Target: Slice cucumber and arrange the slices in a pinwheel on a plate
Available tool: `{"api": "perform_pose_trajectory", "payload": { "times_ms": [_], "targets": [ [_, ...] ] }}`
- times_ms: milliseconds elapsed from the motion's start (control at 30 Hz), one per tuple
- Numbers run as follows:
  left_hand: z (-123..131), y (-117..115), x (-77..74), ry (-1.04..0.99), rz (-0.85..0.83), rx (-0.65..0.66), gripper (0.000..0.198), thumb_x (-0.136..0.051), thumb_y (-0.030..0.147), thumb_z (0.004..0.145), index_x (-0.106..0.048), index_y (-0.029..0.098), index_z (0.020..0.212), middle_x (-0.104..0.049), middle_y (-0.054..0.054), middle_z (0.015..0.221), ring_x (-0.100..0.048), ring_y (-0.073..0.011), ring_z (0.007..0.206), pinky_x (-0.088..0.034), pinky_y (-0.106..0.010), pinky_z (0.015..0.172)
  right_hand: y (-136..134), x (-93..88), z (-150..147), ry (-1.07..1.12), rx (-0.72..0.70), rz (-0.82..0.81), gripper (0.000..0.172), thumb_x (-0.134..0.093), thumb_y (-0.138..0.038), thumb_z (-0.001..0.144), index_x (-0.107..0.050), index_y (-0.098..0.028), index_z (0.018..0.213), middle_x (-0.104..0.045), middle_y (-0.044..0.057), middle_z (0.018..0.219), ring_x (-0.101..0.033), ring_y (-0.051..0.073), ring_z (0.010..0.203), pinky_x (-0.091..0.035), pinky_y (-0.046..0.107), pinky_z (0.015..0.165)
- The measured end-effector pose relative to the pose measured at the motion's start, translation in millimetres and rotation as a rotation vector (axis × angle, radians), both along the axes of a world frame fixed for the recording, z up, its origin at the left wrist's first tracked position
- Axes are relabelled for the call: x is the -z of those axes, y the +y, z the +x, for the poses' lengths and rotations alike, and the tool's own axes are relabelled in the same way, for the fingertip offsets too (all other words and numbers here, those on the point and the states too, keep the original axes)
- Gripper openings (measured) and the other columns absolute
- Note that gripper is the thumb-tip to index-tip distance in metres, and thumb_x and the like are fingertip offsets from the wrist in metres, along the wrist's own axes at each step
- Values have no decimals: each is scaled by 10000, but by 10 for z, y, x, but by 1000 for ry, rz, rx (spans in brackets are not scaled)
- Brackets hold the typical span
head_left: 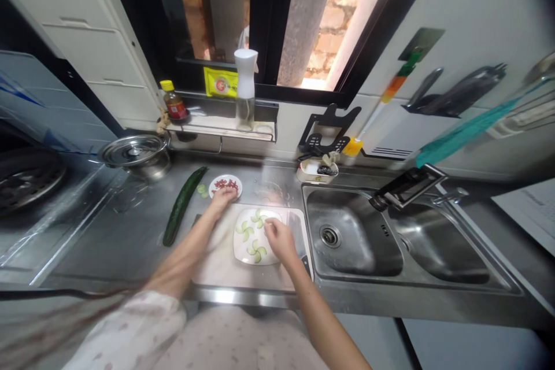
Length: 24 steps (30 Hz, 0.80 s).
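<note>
Centre of frame, on the steel counter [108,237]: a white rectangular cutting board [221,263] carries a white square plate [241,250] bearing thin pale green cucumber slices [255,251] arranged in pinwheel clusters.

Right hand [280,238]: positioned over the right edge of the plate, fingers drawn together, tips down at a slice near the plate's upper right corner. Whether the slice is actually pinched cannot be determined.

Left hand [223,196]: extended to the upper left of the board, fingers curled down at the near rim of a small round white dish [215,184] holding chopped red pieces. Grip on any piece cannot be determined; the fingertips are not visible.

Left of the dish: a whole dark green cucumber [184,203] lies diagonally on the counter, with a few cut slices just beside its upper end.

Right of the board: a stainless steel double sink [355,254] with a dark faucet [407,186] above it.

Upper left: a steel pot with lid [135,153]. Upper centre, on the window ledge shelf: a clear spray bottle with white cap [245,89] and a yellow-capped brown sauce bottle [173,102].
</note>
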<state>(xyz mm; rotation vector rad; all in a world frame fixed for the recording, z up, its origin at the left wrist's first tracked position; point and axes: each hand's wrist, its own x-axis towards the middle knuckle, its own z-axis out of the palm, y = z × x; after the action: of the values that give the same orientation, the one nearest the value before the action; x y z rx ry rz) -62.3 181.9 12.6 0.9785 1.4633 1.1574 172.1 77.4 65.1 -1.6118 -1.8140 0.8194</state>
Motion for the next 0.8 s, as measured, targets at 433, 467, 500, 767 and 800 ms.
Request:
{"api": "perform_pose_trajectory", "payload": {
  "times_ms": [433,467,500,767,800],
  "targets": [
    [273,-481,-458,123,200,309,293,-675,411,719,-624,160,864,-667,-34,778,-634,-180,803,-491,-275,727,330,-321,-163,-34,-139,146,213,-502,-294,891,-682,-202,957,-647,18,779,-561,148,729,-391,244,705],
    [281,-495,-496,150,226,332,270,-663,393,732,-622,160,861,-662,-32,780,-628,-175,797,-488,-271,728,342,-325,-160,-46,-157,159,200,-508,-282,892,-680,-202,956,-645,20,798,-559,149,745,-392,248,720],
    [289,-509,-535,181,249,355,248,-654,377,743,-620,160,859,-659,-31,784,-622,-171,793,-485,-268,728,351,-325,-156,-59,-178,171,189,-515,-269,892,-678,-201,958,-642,22,817,-555,150,765,-391,252,734],
    [371,-615,-810,419,280,552,203,-595,262,774,-633,185,958,-669,-25,838,-610,-180,830,-465,-259,736,367,-302,-98,-174,-311,225,116,-574,-212,874,-682,-214,917,-554,31,862,-487,175,840,-367,277,763],
    [380,-620,-821,426,275,557,209,-590,252,774,-632,186,968,-669,-24,832,-611,-182,830,-465,-261,736,364,-304,-95,-185,-319,229,111,-572,-211,876,-681,-214,898,-543,27,851,-479,175,835,-364,278,761]
  ]
}}
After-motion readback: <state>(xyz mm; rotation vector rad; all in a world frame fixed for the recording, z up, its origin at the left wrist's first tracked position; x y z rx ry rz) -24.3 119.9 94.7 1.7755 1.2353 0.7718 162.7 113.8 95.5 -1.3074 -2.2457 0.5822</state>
